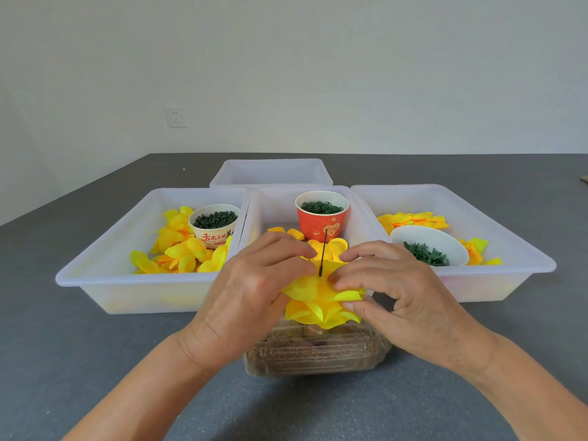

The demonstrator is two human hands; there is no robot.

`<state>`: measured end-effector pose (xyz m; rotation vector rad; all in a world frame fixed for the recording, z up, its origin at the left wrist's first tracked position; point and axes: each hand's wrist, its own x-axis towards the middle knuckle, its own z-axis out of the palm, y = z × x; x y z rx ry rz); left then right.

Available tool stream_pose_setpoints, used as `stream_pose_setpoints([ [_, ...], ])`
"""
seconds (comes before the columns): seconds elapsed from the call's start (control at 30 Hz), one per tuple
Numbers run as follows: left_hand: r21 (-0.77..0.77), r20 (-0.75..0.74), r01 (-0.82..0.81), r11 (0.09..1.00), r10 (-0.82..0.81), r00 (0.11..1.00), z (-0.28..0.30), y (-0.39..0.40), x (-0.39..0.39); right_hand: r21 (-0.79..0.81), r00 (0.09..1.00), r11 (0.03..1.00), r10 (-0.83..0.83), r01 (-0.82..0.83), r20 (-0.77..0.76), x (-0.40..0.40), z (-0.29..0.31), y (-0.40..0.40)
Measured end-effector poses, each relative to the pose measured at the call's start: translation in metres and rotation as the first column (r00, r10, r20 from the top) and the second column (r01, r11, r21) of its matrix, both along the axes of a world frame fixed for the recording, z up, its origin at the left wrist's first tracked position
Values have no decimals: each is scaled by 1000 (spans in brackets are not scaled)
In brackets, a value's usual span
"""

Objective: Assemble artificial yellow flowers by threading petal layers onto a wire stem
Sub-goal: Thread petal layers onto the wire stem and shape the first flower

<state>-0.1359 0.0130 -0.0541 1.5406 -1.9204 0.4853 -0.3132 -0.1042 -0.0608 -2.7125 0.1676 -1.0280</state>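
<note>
Two hands meet over a half-built yellow flower: the left hand [251,291] and the right hand [404,288] each pinch the edge of a petal layer [305,289] with thumb and curled fingers, holding it flat and pressing it down a dark wire stem [323,253] that pokes up through its middle. A second petal layer [318,313] already sits on the stem just beneath, cupped downward, so at least two layers appear threaded; how many more the bloom needs cannot be told from here. The stem stands close to upright, long axis vertical, its free tip pointing up and slightly away from the person. Its foot appears planted in a clear plastic container [315,351] of brown granules directly under the hands, though the join is hidden by petals.

Beyond the fingertips, a white tray [353,205] holds a red paper cup [321,218] of dark green rings. Left of the hands, another tray [105,265] carries loose yellow petals [178,246] and a printed paper cup [214,224] of green fittings. Right of the hands, a third tray [509,246] holds more petals and a white bowl [429,240] of green pieces. A fourth tray [270,173] sits farthest off on the grey bench [525,186], with plenty of stock left for further flowers.
</note>
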Motion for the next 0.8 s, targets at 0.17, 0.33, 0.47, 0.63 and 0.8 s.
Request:
stream_pose_setpoints([
  [0.17,-41,85,65,997,-62,994,4,6,-2,-65,1000,998,9,-10,-23,-2,-3,0],
  [0.33,-28,78,86,996,-84,993,-3,9,-1,35,999,999,14,-12,-49,-4,-1,2],
  [0.47,-30,82,101,994,-98,992,-5,9,-1,343,999,939,-23,7,43,4,8,2],
  [0.63,-11,51,119,993,-118,992,-3,9,-1,408,981,898,-193,163,33,25,14,11],
  [0.8,61,-560,163,985,-102,822,3,20,2,518,971,827,-237,217,-29,30,9,16],
])
